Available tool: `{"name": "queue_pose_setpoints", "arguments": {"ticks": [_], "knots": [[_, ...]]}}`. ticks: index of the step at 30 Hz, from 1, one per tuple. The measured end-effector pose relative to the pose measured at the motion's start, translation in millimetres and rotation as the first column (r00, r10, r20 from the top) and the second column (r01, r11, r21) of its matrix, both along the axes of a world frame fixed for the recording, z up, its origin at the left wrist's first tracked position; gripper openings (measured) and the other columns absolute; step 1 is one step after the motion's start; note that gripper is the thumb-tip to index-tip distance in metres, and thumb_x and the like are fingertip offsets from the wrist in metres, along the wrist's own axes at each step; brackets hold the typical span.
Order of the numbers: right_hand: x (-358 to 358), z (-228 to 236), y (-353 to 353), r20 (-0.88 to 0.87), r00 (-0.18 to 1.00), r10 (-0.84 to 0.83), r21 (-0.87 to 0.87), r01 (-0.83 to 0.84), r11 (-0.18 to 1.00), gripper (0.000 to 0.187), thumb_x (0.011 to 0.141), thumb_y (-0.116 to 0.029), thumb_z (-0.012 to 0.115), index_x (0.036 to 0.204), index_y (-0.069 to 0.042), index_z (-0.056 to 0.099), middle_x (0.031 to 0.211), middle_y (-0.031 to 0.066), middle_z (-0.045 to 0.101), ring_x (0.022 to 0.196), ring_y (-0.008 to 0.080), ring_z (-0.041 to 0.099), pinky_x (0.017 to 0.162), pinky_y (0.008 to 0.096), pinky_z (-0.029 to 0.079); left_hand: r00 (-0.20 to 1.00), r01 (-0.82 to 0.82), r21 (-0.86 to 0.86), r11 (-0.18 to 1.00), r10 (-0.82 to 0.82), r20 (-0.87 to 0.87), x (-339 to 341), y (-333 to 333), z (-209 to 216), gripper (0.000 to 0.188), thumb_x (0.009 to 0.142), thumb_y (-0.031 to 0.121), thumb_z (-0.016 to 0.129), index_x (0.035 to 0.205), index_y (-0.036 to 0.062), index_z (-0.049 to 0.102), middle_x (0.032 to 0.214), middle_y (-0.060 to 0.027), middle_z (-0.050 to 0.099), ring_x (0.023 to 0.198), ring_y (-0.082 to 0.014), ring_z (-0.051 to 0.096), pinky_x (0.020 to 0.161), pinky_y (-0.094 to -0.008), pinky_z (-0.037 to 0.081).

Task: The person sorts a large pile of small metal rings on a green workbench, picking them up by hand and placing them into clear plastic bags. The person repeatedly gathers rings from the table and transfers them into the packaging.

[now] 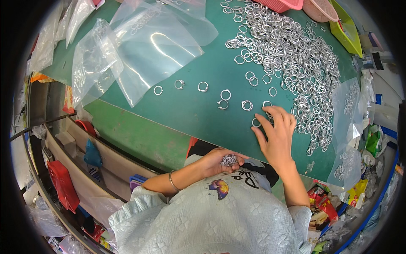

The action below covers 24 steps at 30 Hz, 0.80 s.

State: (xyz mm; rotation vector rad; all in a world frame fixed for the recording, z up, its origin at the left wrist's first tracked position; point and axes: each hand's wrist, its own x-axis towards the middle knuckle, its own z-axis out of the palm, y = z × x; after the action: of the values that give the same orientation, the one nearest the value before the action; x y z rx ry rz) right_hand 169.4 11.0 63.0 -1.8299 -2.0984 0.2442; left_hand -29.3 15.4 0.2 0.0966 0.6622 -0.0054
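Observation:
My left hand (pixel 214 163) is cupped near the table's front edge, close to my body. A small bunch of silver rings (pixel 229 160) lies in its curled fingers. Over the table, my right hand (pixel 277 137) reaches down with thumb and fingers apart. Just beside its fingertips is a single silver ring (pixel 256 122), and others are partly hidden under the fingers. To the left, rings lie spaced out in a loose row, among them a pair (pixel 247 105), two touching ones (pixel 225 95) and a lone ring (pixel 158 90).
A large heap of silver rings (pixel 292 63) covers the table's right side. Clear plastic bags (pixel 156 46) lie at the back left, and bags with rings (pixel 349 101) at the right edge. Pink (pixel 281 5) and green baskets (pixel 344 31) stand behind the heap.

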Motion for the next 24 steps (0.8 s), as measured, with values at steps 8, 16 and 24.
{"name": "queue_pose_setpoints", "arguments": {"ticks": [8, 16, 24], "knots": [[-27.6, 2.4, 12.8, 0.121, 0.992, 0.033, -0.092, -0.022, 0.996, 0.059, 0.075, -0.032, 0.071, 0.124, -0.004, 0.053, 0.140, 0.0065, 0.040, 0.134, 0.0324, 0.029, 0.104, 0.0587, 0.022, 0.999, 0.041, -0.004, 0.999, -0.041, -0.032, 4.0, 1.4, 7.1, 0.031, 0.093, 0.026, 0.051, 0.104, 0.0013, 0.067, 0.081, -0.0044, 0.062, 0.066, -0.0107, 0.057, 0.055, -0.0225, 0.046], [-24.3, -9.9, -32.9, 0.072, 0.987, 0.146, -0.017, -0.145, 0.989, 0.042, 0.078, -0.027, 0.068, 0.116, -0.010, 0.061, 0.129, 0.0031, 0.052, 0.128, 0.0287, 0.041, 0.101, 0.0576, 0.021, 0.996, -0.046, -0.072, 0.996, 0.040, -0.083, 1.4, -1.1, 6.4, 0.032, 0.093, 0.024, 0.049, 0.101, -0.0025, 0.065, 0.083, -0.0082, 0.063, 0.068, -0.0131, 0.058, 0.056, -0.0247, 0.047], [-14.0, -16.8, -13.0, -0.059, 0.996, -0.068, 0.191, 0.078, 0.978, 0.014, 0.076, -0.010, 0.066, 0.090, -0.008, 0.066, 0.106, 0.0031, 0.062, 0.107, 0.0241, 0.055, 0.099, 0.0479, 0.024, 0.999, -0.028, -0.051, 0.998, 0.026, -0.040, 2.5, 0.1, 4.1, 0.031, 0.092, 0.021, 0.049, 0.097, -0.0036, 0.067, 0.081, -0.0086, 0.063, 0.067, -0.0136, 0.058, 0.055, -0.0242, 0.047]]}}
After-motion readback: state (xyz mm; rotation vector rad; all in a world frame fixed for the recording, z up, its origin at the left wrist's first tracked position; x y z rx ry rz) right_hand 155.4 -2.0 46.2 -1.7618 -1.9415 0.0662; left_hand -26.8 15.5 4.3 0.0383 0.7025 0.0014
